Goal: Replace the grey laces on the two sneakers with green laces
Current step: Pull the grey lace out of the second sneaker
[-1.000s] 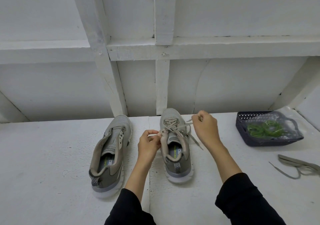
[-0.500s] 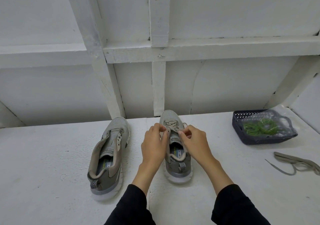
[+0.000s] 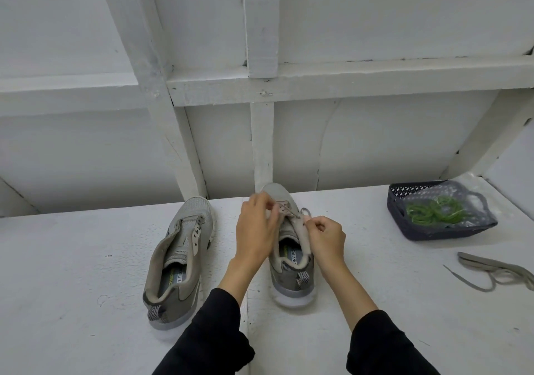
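Two grey sneakers stand toes-away on the white table. The left sneaker (image 3: 180, 259) has bare eyelets, no lace in it. The right sneaker (image 3: 289, 256) still carries a grey lace (image 3: 291, 212) near its toe. My left hand (image 3: 255, 230) pinches that lace at the sneaker's left eyelets. My right hand (image 3: 326, 237) pinches it at the right side, where a loop sticks up by my fingers. Green laces (image 3: 433, 212) lie in a dark basket (image 3: 427, 231) at the right.
A loose grey lace (image 3: 497, 270) lies on the table at the right edge, in front of the basket. A clear plastic bag (image 3: 476, 201) sits in the basket over the green laces. A white wall with wooden beams (image 3: 261, 143) rises right behind the sneakers.
Both hands came in from stretched lace ends to the eyelets and moved toward the toe. Less grey lace stays threaded in the right sneaker. The view shifted slightly.
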`<state>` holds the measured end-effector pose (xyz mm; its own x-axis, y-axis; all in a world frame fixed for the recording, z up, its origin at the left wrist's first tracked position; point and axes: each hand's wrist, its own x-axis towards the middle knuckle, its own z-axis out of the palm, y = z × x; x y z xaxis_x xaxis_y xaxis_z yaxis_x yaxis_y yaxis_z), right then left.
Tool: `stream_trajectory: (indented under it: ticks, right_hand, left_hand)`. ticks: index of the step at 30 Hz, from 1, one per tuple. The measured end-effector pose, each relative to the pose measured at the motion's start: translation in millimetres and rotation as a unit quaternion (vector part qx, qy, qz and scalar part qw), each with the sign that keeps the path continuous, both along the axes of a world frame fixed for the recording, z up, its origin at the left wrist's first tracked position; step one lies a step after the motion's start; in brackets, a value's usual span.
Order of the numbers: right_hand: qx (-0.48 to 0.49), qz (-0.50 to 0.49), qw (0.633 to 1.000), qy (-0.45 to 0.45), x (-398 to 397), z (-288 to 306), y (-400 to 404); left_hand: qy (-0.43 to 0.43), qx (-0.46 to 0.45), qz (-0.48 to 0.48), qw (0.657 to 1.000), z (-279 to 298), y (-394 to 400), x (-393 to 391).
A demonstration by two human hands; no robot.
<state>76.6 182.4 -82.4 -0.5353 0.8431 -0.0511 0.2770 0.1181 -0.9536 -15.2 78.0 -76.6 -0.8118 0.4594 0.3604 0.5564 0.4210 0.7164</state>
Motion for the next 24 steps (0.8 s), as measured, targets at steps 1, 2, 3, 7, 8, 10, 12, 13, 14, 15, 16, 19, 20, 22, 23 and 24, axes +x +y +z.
stream_trajectory:
  ticks: [1,2,3,7,8,10,12,13,14,15,16,19,20,22,23,24]
  right_hand:
    - [0.002,-0.005,1.0,0.004,-2,0,-2]
    - [0.005,-0.006,1.0,0.005,-4,0,-5]
    - [0.009,-0.004,1.0,0.005,-6,0,-9]
    - [0.036,0.007,0.999,0.023,-11,-1,-20]
    - [0.041,0.012,0.999,0.026,-11,-2,-19]
    - [0.046,0.027,0.998,0.028,-10,-3,-17]
    - [0.05,0.034,0.998,0.025,-9,-2,-15]
    - [0.054,0.035,0.998,0.023,-9,-2,-15]
    - [0.056,0.037,0.998,0.022,-9,-3,-15]
    - [0.056,0.038,0.997,0.021,-9,-3,-15]
    - [0.055,0.04,0.997,0.021,-9,-4,-14]
    - [0.055,0.039,0.998,0.019,-8,-3,-12]
    - [0.055,0.038,0.998,0.018,-8,-3,-12]
    - [0.054,0.036,0.998,0.018,-8,-3,-11]
    - [0.057,0.036,0.998,0.018,-7,-3,-10]
    - [0.061,0.037,0.997,0.017,-6,-3,-10]
  left_hand:
    - [-0.078,0.072,0.035,0.994,-1,-2,1]
    - [-0.158,0.123,0.071,0.977,-1,-3,2]
    - [-0.234,0.152,0.1,0.955,-2,-4,2]
    - [-0.227,0.112,0.075,0.964,0,-11,0]
    - [-0.148,0.066,0.037,0.986,1,-14,-3]
    - [0.014,-0.053,-0.026,0.998,4,-16,-8]
    - [0.116,-0.145,-0.055,0.981,7,-14,-10]
    - [0.147,-0.18,-0.059,0.971,6,-12,-12]
    - [0.171,-0.206,-0.058,0.962,6,-10,-13]
    - [0.183,-0.215,-0.054,0.958,4,-9,-13]
    - [0.174,-0.203,-0.054,0.962,3,-8,-14]
    - [-0.07,0.038,-0.078,0.994,10,-8,-4]
    - [-0.191,0.143,-0.085,0.967,16,-9,-1]
    - [-0.326,0.281,-0.076,0.9,23,-10,1]
    - [-0.346,0.301,-0.068,0.886,25,-13,0]
    - [-0.337,0.287,-0.065,0.894,26,-16,-2]
